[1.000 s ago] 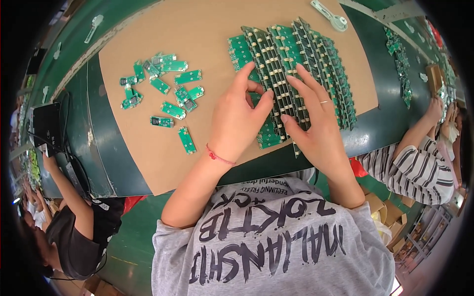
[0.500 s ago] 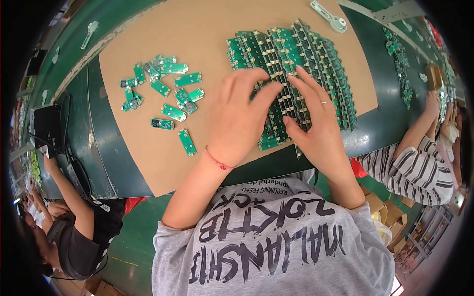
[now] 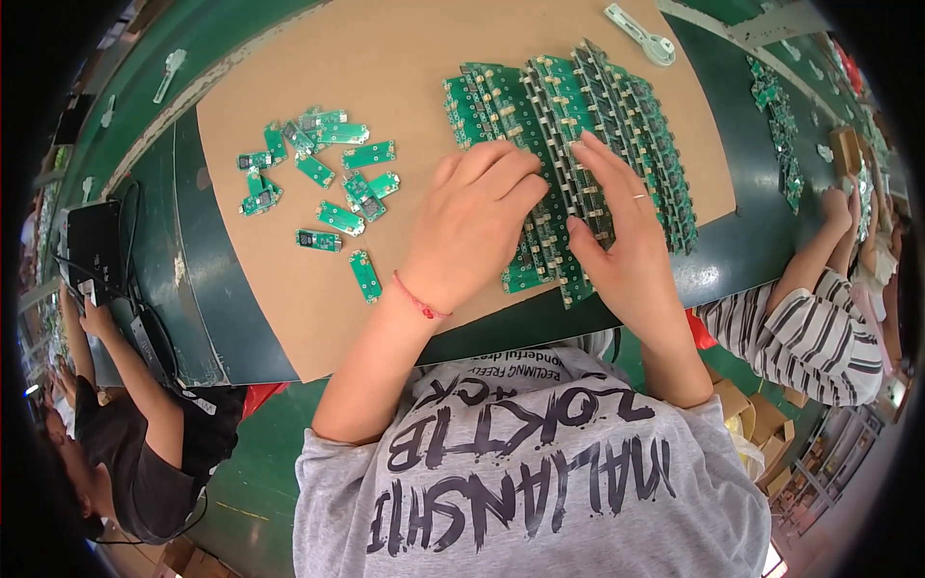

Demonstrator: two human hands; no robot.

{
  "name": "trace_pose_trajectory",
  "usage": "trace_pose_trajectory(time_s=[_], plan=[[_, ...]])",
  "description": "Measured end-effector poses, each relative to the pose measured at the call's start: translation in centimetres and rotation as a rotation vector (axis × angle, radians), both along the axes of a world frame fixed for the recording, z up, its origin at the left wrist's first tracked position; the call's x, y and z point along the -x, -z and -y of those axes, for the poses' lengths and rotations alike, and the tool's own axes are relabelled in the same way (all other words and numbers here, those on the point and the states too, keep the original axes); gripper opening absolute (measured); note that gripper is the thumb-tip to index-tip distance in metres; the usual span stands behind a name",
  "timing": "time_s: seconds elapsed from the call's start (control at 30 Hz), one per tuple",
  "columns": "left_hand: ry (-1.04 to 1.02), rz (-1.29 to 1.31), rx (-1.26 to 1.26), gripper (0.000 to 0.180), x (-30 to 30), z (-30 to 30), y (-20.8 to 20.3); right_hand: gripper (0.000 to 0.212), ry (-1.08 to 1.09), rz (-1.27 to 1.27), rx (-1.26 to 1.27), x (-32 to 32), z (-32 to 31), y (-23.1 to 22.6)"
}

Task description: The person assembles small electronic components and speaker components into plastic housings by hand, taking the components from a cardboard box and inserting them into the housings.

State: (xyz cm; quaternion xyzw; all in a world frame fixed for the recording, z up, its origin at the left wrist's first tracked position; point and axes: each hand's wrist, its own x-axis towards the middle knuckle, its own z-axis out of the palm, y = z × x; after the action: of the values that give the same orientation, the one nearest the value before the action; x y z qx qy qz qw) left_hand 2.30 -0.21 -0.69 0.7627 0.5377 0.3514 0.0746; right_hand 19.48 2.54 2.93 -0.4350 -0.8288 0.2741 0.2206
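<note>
Several green circuit board panels (image 3: 557,82) stand leaning in rows on brown paper, with small metal connectors along their edges. My left hand (image 3: 477,212) is over the left part of the rows, its fingers curled and closed. Its fingertips touch or nearly touch a panel; what they hold, if anything, is hidden. My right hand (image 3: 626,236) lies against the rows from the right, thumb and fingers stretched apart along the panel edges. Left of my hands, several small separate green circuit boards (image 3: 339,218) lie scattered, some overlapping.
Brown paper (image 3: 289,308) covers part of the dark green table (image 3: 708,275). A white-grey handheld tool (image 3: 644,37) lies at the far right of the paper. More boards (image 3: 779,135) lie farther right. Co-workers sit on both sides; a black device with cables (image 3: 92,246) is at left.
A panel edge between my hands has tipped left, and more of its green face shows. My left hand's fingers have curled in. My right hand has shifted slightly right.
</note>
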Motion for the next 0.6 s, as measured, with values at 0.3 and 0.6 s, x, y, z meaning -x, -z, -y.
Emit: trace_pose_trajectory(time_s=[0.3, 0.6], plan=[[-0.015, -0.105, 0.006, 0.033, -0.2, -0.1, -0.6, 0.053, 0.035, -0.107, 0.113, -0.7, -0.4, -0.4], [-0.009, -0.156, -0.021, 0.029, -0.1, -0.2, -0.3, 0.051, 0.018, -0.136, 0.123, -1.2, -0.8, -0.4]])
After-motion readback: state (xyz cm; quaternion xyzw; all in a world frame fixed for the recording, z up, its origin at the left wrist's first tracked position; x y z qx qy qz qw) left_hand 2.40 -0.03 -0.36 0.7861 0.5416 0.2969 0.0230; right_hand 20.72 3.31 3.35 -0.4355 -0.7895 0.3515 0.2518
